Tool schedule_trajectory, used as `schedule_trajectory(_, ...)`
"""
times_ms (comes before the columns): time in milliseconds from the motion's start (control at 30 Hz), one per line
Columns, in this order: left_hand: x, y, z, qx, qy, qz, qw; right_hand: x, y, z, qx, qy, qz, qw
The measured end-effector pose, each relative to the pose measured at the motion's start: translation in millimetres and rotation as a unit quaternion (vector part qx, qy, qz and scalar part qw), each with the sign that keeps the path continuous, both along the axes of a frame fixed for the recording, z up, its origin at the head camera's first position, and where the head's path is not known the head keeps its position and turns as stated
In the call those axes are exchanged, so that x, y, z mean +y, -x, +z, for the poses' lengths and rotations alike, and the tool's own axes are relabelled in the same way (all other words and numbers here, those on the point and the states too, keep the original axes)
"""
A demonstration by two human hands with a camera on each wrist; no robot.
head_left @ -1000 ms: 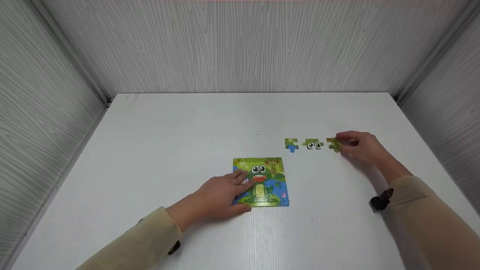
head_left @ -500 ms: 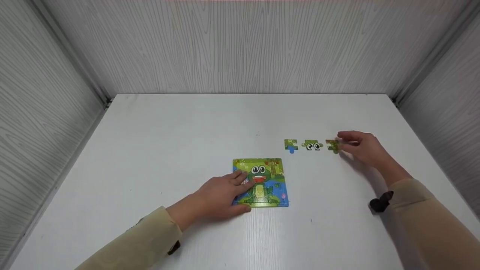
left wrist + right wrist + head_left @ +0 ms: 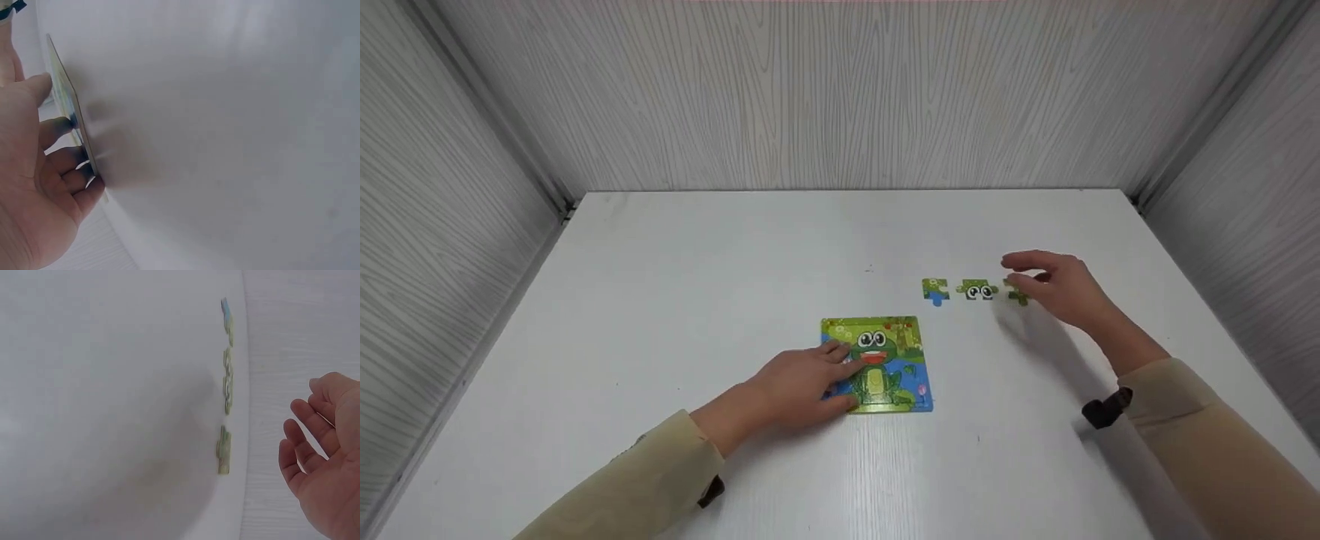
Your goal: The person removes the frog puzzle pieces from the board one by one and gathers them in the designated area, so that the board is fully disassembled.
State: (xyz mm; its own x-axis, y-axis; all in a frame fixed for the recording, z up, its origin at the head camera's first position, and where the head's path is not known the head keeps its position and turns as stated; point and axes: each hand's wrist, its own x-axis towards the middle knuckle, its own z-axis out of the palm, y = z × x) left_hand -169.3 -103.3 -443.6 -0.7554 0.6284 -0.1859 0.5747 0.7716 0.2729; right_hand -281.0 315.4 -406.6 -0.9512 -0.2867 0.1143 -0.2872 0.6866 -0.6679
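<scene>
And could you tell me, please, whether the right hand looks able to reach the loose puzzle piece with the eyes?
Probably yes: the right hand looks empty and hovers close by, partly hiding the end piece in the head view, while nothing covers the piece with the eyes.

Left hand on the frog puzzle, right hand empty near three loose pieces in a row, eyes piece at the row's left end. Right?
No, the eyes piece is in the middle, between the blue-and-green piece and the right-end piece; the head view shows it. Rest stands: left hand on the frog puzzle, right hand empty near the row.
</scene>
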Motion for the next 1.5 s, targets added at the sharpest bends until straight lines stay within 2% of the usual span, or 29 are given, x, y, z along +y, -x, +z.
schedule_trajectory(333,3.0,6.6,6.3,0.007,0.002,0.008,0.9999,-61.6,-12.6,13.9,0.015,-0.007,0.054,0.998)
schedule_trajectory(467,-3.7,2.7,8.6,0.006,-0.007,0.016,0.9998,-88.5,-20.1,14.3,0.027,-0.001,0.098,0.995)
schedule_trajectory(600,-14.1,-3.7,7.8,0.016,-0.001,0.006,0.9998,-114.2,-28.2,11.1,0.030,-0.006,0.144,0.989)
schedule_trajectory(733,-21.6,-9.6,6.3,0.019,0.010,-0.013,0.9997,-138.7,-34.7,4.8,0.006,-0.017,0.175,0.984)
schedule_trajectory(900,-24.5,-13.0,4.2,0.009,0.015,-0.030,0.9994,-162.6,-39.0,-8.3,-0.047,-0.037,0.191,0.980)
schedule_trajectory(1033,-24.6,-13.7,3.9,0.005,0.025,-0.037,0.9990,-175.7,-39.6,-20.2,-0.081,-0.048,0.201,0.975)
schedule_trajectory(1167,-24.7,-15.4,3.9,0.004,0.033,-0.042,0.9986,-182.5,-36.9,-31.1,-0.097,-0.050,0.224,0.969)
schedule_trajectory(1367,-24.5,-19.3,2.6,-0.002,0.034,-0.042,0.9985,-179.5,-30.8,-45.7,-0.121,-0.037,0.246,0.961)
schedule_trajectory(1500,-25.4,-20.1,1.1,-0.006,0.035,-0.036,0.9987,-178.8,-30.3,-49.5,-0.131,-0.024,0.258,0.957)
